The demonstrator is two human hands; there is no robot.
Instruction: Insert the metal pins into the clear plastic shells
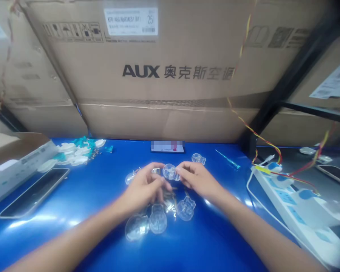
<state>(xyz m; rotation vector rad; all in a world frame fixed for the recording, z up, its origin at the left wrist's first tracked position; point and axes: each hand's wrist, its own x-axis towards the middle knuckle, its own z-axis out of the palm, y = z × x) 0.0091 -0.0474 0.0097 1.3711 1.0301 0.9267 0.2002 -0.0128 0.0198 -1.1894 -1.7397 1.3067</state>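
My right hand (pixel 197 177) pinches a small round clear plastic piece (pixel 170 172) by its right side, just above the table. Close on the left is my left hand (pixel 147 185), its fingers bent and apart, the index fingertip near the clear piece's edge. A small silvery part (pixel 155 171) shows in the gap between its finger and thumb; whether it is held is unclear. Below the hands lies a heap of small metal parts (pixel 170 204). Around it are similar clear pieces, one on the right (pixel 186 208) and two in front, including a clear piece (pixel 158 219).
On the blue table (pixel 102 249) stand a phone (pixel 167 146) at the back and another phone (pixel 35 192) at left. White and teal parts (pixel 76 151) are heaped beside an open carton (pixel 19 173). A screwdriver (pixel 228 159) and power strip (pixel 289 204) with cables lie right.
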